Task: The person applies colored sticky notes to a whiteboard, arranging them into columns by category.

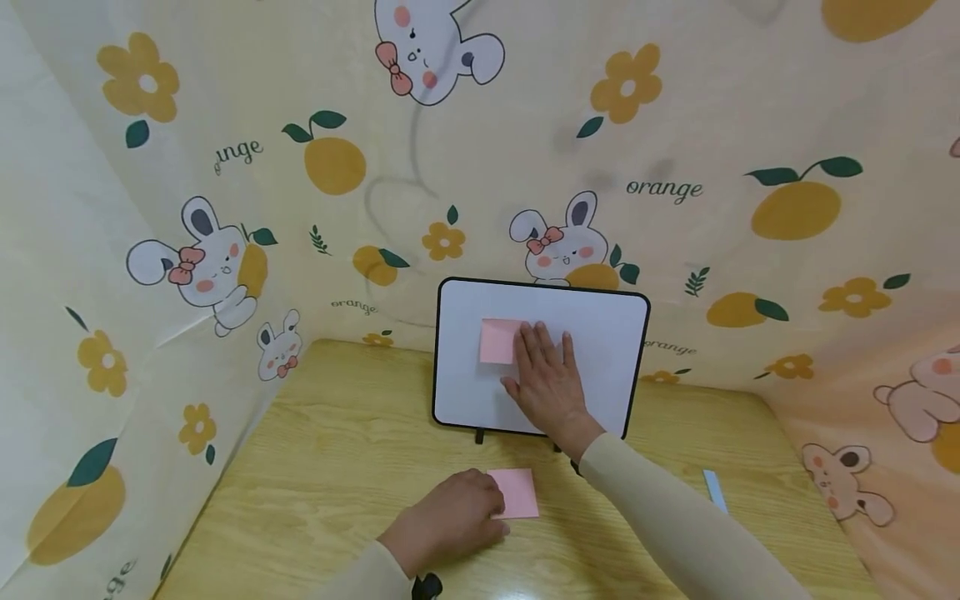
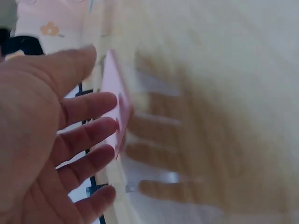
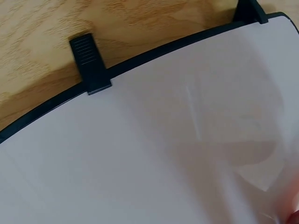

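- A pink note [image 1: 497, 342] on the whiteboard [image 1: 611, 354] is being pressed by the right grip [image 1: 551, 379], fingers straight, clasping nothing.
- In front of the whiteboard, a pink square [image 1: 521, 493] on the desk [image 1: 315, 467] is being partly covered by the left grip [image 1: 457, 510], fingers relaxed, thumb apart, pinching nothing.

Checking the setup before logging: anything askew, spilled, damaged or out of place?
Nothing looks spilled or damaged. One mild oddity: the light-blue strip lies alone on the tabletop, off to the right, apart from the whiteboard and both pink squares.
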Demonstrator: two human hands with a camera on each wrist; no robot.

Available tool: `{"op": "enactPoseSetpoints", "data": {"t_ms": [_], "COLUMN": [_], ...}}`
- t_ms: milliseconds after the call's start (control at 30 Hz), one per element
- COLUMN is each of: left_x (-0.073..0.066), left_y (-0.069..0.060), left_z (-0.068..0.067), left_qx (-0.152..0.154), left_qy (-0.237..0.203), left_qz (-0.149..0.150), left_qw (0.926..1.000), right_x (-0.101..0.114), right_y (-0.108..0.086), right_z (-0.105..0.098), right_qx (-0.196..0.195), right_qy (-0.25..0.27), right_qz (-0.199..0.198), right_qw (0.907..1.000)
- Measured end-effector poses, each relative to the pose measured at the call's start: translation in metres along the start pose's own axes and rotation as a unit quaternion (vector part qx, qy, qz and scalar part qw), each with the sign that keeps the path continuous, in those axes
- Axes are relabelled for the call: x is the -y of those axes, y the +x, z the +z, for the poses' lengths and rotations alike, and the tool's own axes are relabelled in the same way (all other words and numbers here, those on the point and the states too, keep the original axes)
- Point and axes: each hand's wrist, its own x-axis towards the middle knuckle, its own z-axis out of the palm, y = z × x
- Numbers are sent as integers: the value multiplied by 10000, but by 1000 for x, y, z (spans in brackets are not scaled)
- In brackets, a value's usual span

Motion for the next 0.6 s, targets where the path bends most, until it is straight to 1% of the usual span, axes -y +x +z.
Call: {"op": "enactPoseSetpoints", "data": {"t_ms": [33, 67, 133, 167, 233, 267, 300, 367, 400, 500, 600], "left_x": [3, 7, 16, 21, 31, 37, 41, 49, 52, 58, 58], "left_y": [3, 6, 12, 16, 26, 32, 38, 50, 56, 72, 84], "left_z": [-3, -6, -17, -24, -43, -53, -63, -80, -88, -103, -111], "left_qx": [-114, -293, -760, -1009, -1434, -1583, -1642, -1659, -1583, -1267, -951], "left_qy": [-22, 21, 179, 316, 683, 838, 989, 1274, 1380, 1528, 1443], "left_qz": [-36, -71, -215, -324, -573, -690, -787, -877, -901, -843, -850], "left_qw": [9999, 9995, 9967, 9939, 9856, 9814, 9783, 9739, 9735, 9765, 9813], "right_x": [-1, -1, -2, -2, -2, -3, -3, -3, -3, -3, -1], "right_y": [-1, -1, -2, -3, -4, -5, -6, -8, -8, -9, -9], "right_z": [0, 1, 2, 3, 4, 4, 5, 6, 6, 7, 6], "right_qx": [14, 7, -33, -62, -84, -94, -78, -21, 23, 96, 178], "right_qy": [-48, -87, -144, -169, -209, -220, -221, -239, -241, -183, -148], "right_qz": [-26, -53, -100, -123, -167, -187, -200, -222, -226, -229, -243], "right_qw": [10000, 9999, 9998, 9998, 9996, 9995, 9995, 9995, 9995, 9995, 9994]}}
